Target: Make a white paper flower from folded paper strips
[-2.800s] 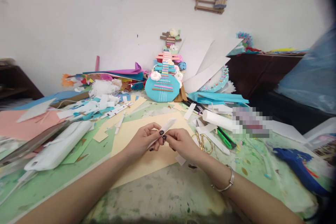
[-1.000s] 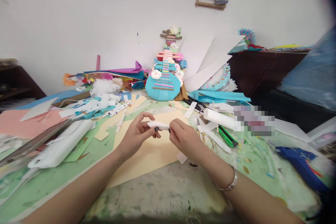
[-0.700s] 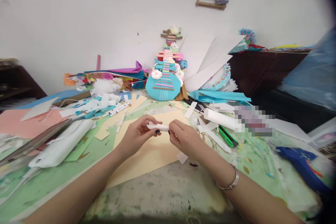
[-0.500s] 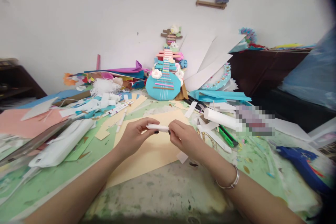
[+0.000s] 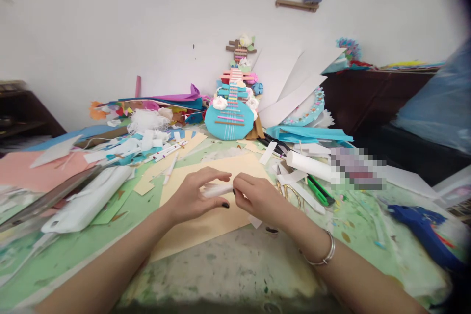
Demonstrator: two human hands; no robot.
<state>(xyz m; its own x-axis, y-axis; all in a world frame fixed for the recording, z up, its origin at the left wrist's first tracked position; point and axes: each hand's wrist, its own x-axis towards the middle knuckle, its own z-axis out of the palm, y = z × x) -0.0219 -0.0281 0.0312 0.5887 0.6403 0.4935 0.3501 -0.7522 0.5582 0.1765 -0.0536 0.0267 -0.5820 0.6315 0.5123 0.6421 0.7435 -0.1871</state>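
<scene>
A small white folded piece (image 5: 218,190), which looks like paper, hangs in the air above a cream sheet (image 5: 198,235). My right hand (image 5: 255,195) pinches it at its right end. The thumb and fingers of my left hand (image 5: 195,194) are apart around its left part, without a visible grip. Whether the left palm touches the piece is hidden. Behind both hands a blue paper lute (image 5: 230,122) with strings and white flowers leans upright in a row of similar ones.
To the right lie a white roll (image 5: 312,167), a green utility knife (image 5: 320,190), gold-handled scissors (image 5: 292,195) and a blue glue gun (image 5: 423,230). On the left are a white power strip (image 5: 88,201), a pink sheet (image 5: 37,171) and paper scraps (image 5: 136,144).
My left thumb and fingers have let go of the white piece and spread apart. My right hand keeps its pinch, and the piece now slants down to the left.
</scene>
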